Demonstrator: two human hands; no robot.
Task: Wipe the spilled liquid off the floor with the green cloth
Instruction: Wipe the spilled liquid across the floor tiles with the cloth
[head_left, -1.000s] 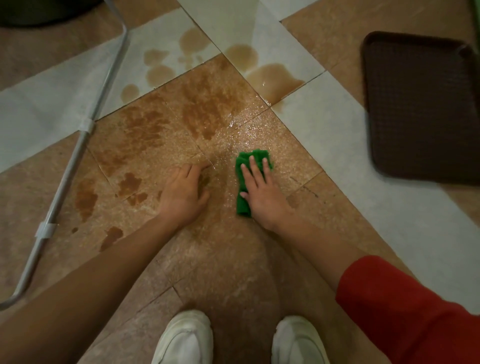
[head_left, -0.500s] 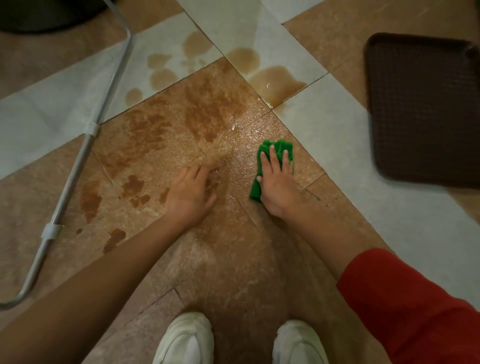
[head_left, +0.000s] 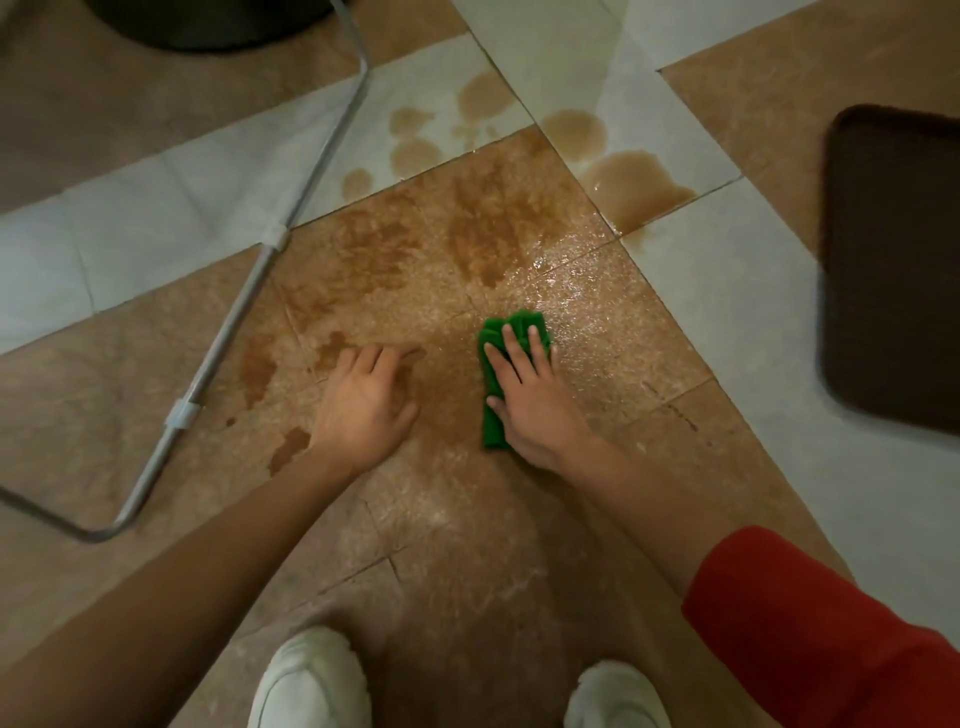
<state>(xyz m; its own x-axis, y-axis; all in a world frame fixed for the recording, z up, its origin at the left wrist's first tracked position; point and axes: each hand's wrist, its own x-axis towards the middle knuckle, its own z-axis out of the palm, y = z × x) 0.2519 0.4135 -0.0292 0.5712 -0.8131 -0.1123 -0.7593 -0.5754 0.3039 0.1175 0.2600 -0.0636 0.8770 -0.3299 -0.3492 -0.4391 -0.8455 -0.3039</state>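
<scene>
Cloth (head_left: 493, 431) is pressed flat to the wet floor (head_left: 467, 519) under the right hand (head_left: 530, 400), whose fingers are straight. Nothing is held by the left hand (head_left: 363, 410), rested beside it with loose fingers. Spill (head_left: 634, 182) is pooled beyond.

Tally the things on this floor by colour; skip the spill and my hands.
Green: 1, cloth
White: 2, left shoe, right shoe
Brown: 1, tray
Silver: 1, metal frame
Black: 1, round object at top edge
Total: 6
</scene>
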